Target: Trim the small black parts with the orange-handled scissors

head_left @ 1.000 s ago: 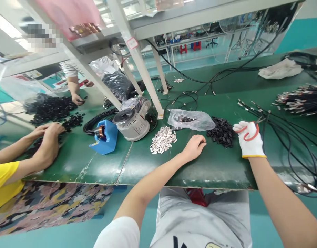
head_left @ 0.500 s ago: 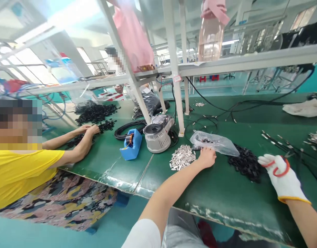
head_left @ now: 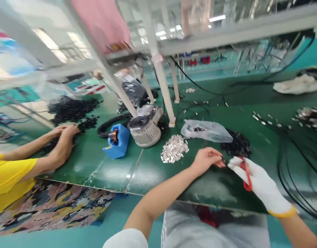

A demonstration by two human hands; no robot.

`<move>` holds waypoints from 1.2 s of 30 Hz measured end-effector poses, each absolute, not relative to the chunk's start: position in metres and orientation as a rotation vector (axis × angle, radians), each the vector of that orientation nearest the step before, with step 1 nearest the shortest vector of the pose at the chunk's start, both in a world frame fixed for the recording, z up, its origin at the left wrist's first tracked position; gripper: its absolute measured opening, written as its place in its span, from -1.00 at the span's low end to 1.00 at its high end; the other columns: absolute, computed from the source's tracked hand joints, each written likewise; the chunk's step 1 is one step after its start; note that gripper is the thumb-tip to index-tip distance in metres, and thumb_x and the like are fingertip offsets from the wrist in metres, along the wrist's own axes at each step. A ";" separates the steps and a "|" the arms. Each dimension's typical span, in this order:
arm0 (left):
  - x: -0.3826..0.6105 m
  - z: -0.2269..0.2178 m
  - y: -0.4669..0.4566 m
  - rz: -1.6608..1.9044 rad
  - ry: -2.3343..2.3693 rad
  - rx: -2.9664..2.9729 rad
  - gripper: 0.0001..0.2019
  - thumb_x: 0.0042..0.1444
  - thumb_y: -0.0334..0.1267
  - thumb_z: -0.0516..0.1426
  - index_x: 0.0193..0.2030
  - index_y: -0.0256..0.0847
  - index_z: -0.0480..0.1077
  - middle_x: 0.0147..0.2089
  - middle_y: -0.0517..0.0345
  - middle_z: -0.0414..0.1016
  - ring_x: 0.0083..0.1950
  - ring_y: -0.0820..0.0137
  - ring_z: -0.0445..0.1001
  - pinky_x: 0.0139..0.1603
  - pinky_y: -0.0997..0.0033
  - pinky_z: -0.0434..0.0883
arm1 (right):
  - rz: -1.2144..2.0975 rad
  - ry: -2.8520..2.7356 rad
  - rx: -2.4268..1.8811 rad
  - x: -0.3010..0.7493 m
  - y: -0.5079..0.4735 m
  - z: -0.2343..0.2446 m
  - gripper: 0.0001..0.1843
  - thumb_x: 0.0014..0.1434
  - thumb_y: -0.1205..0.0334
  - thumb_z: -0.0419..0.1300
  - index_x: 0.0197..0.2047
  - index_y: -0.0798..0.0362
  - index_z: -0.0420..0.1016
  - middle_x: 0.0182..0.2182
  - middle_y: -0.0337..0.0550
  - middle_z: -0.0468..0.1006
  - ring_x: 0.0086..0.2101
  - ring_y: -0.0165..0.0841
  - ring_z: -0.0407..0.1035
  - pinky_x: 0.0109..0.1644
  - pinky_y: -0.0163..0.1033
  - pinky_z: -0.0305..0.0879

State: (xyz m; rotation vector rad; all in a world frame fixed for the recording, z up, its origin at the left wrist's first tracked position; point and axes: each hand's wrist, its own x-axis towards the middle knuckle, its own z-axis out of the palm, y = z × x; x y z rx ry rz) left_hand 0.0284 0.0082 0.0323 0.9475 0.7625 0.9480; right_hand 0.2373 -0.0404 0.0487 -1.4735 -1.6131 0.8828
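Observation:
My bare left hand [head_left: 207, 161] is above the green table with thumb and fingers drawn together. A tiny dark spot shows by its fingertips, but blur hides whether that is a held piece. Just to the right, my right hand [head_left: 256, 179] wears a white knit glove and is closed around a red-handled tool [head_left: 247, 177]; its working end is hidden. The fingertips of both hands are close together. Behind them lie a pile of small black parts [head_left: 236, 144] and a clear plastic bag [head_left: 208, 131]. Small silvery metal pieces [head_left: 174, 148] form a heap left of my left hand.
A round grey-white device [head_left: 145, 132] and a blue tape dispenser [head_left: 118, 143] stand to the left. White shelf posts [head_left: 158, 82] rise behind. Black cables [head_left: 285, 144] lie at right. A co-worker's hands [head_left: 67, 132] handle black parts at far left.
My left hand has left the plastic bag and come toward me. My right hand has moved left, bringing the red-handled tool close to it. The view has tilted down and shifted right.

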 end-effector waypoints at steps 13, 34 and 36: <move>0.017 0.018 0.020 0.995 0.818 1.063 -0.67 0.02 -0.10 0.42 -0.22 -0.29 0.52 -0.35 0.13 0.60 -0.38 0.48 0.56 -0.29 0.45 0.48 | 0.246 -2.439 -1.693 0.228 -0.028 0.049 -0.59 0.30 -0.18 0.16 -0.34 0.00 0.36 -0.46 -0.16 0.46 -0.41 -0.29 0.33 -0.25 -0.18 0.09; 0.019 0.004 0.022 1.014 0.875 1.193 -0.69 0.12 -0.05 0.36 -0.22 -0.25 0.48 -0.36 0.18 0.57 -0.40 0.51 0.53 -0.30 0.47 0.49 | 0.077 -2.503 -1.838 0.227 -0.025 0.044 -0.30 0.30 -0.38 0.02 -0.10 0.11 0.59 -0.38 0.06 0.56 -0.34 -0.16 0.40 -0.22 -0.13 0.05; 0.020 0.004 0.021 1.015 0.876 1.189 -0.69 0.12 -0.05 0.36 -0.22 -0.25 0.47 -0.36 0.18 0.56 -0.40 0.51 0.53 -0.31 0.47 0.48 | 0.063 -2.509 -1.847 0.226 -0.025 0.045 -0.30 0.31 -0.38 0.01 -0.10 0.12 0.60 -0.39 0.06 0.56 -0.34 -0.15 0.39 -0.22 -0.13 0.04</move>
